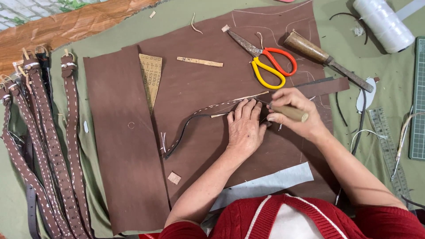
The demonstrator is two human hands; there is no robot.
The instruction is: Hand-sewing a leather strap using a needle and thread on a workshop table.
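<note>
You have no packages, signs or screens on your bench. The nearest thing to a label is a tan triangular card point(151, 79) printed with rows of small marks, perhaps a size chart, lying on the brown leather sheet point(124, 146).

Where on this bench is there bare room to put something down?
The left brown leather panel is mostly bare between the stitched straps and the curved strap under the left hand. The green cloth at top left is open too. It is crowded around the right hand: scissors, a wooden-handled tool, thread spool, rulers.
</note>
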